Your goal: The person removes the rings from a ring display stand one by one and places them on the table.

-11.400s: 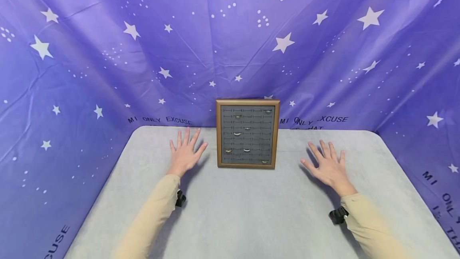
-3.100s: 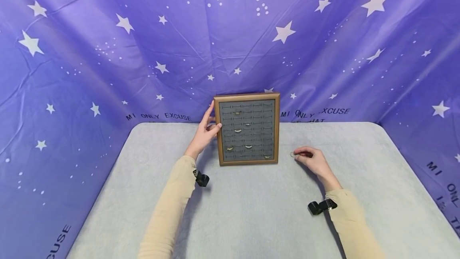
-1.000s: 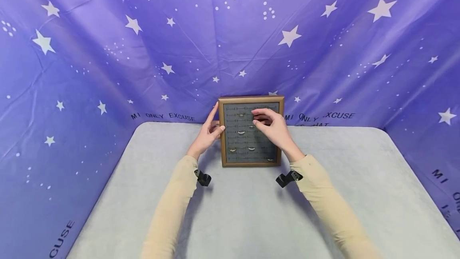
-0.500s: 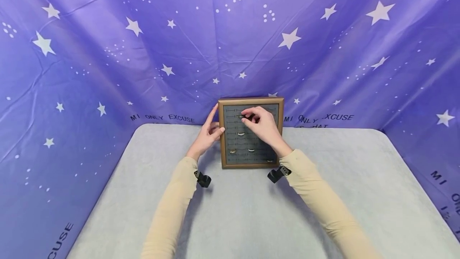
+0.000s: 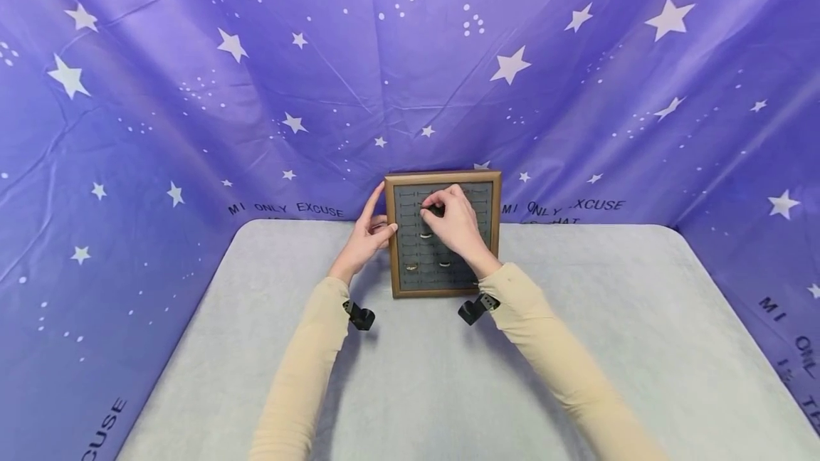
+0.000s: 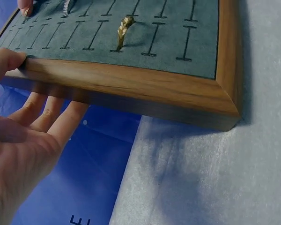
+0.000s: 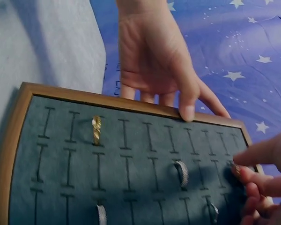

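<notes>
My left hand grips the tray by its left edge; my right hand, fingertips nearly together, pinches a ring at the tray's upper part. Seating or freeing it, I judge, calls next for gentle force.

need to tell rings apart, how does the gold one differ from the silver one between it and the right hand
The gold ring is yellow and chunkily patterned; the silver ring is pale and finely textured. The gold ring sits in the column nearest the left hand; the silver ring one column further in, and higher. Both stand in the panel.
</notes>
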Demonstrator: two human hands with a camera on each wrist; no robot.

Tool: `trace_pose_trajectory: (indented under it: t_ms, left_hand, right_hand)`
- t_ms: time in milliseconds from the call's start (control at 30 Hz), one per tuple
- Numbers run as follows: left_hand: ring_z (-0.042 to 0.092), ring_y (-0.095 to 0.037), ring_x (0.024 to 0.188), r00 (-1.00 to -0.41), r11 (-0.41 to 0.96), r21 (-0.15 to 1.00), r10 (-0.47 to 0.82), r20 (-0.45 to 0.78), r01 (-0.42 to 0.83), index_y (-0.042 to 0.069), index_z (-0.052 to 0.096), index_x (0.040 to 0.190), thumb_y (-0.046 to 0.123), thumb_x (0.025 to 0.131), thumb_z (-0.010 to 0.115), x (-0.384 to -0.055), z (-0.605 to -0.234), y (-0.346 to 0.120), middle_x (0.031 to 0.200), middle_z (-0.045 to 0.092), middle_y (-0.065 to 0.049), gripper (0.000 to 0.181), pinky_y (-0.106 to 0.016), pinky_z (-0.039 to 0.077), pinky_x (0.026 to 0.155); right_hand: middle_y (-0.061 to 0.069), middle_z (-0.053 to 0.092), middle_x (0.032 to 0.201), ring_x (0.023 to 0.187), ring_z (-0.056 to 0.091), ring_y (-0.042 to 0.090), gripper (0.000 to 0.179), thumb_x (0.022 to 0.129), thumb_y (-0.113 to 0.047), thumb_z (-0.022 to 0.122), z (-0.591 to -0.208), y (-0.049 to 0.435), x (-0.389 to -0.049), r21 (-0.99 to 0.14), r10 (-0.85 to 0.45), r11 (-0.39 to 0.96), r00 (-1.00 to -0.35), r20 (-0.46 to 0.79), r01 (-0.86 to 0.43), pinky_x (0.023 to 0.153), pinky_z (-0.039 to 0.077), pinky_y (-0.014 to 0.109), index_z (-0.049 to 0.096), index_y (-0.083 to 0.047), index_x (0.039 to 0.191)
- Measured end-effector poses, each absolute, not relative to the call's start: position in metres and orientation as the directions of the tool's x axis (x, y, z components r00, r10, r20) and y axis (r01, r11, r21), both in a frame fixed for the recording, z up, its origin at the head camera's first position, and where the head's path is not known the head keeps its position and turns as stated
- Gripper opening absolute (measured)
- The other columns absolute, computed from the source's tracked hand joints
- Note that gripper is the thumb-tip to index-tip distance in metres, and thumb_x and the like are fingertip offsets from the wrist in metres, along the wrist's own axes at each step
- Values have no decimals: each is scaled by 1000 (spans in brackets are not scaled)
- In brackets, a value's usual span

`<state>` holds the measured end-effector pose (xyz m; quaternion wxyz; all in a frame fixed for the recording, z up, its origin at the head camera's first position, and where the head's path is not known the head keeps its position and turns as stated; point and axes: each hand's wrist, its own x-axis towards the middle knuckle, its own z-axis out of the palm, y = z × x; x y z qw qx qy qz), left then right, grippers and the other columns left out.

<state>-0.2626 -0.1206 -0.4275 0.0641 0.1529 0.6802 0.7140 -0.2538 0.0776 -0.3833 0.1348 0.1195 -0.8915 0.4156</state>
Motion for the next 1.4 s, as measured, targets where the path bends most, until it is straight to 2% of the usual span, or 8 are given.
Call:
trace_pose_trajectory:
  t_ms: [200,333,567,767,1033,1400]
  left_hand:
    - [62,-22,85,-942,-37,988,297,156,152,28,14,156,-6,93,57,-264,-424,-118,102,59,-15,84,-37,54,68]
    - [63,-20,87,-946,-68,982,265,187,176,26,20,155,-6,93,58,-272,-433,-119,106,60,-18,80,-35,55,70]
    - [66,-20,88,-949,-41,979,240,204,200,32,27,152,3,94,62,-279,-440,-121,109,61,-22,73,-39,56,76]
    - [66,-22,87,-946,-58,978,246,210,202,32,28,151,0,94,60,-278,-439,-121,107,61,-22,73,-44,55,78]
    - [65,-20,88,-953,-38,983,239,184,181,32,27,151,2,94,62,-278,-439,-120,107,61,-21,73,-42,55,78]
    - [65,-20,88,-953,-30,983,242,181,179,33,27,152,2,94,61,-274,-437,-120,108,60,-20,74,-42,54,80]
  right_hand:
    - [8,51,95,87,50,24,5,88,-10,69,-383,73,-255,-717,-23,639,-939,344,-278,76,41,40,70,-5,89]
    - [9,50,95,88,49,25,5,88,-10,68,-383,73,-256,-734,-21,620,-941,339,-278,77,41,40,69,-5,89]
    - [8,49,94,85,48,23,5,89,-8,66,-383,77,-257,-749,-66,587,-940,334,-308,75,40,36,67,-4,89]
    - [8,45,90,78,43,22,5,91,-6,62,-381,83,-256,-806,-123,492,-942,311,-330,70,35,31,65,-2,90]
    - [8,44,93,81,42,20,8,94,-6,57,-379,92,-254,-886,-168,361,-955,243,-289,70,35,30,60,1,96]
    - [9,54,96,82,47,21,6,96,-6,55,-380,103,-246,-934,-172,273,-967,189,-231,69,37,31,56,-1,99]
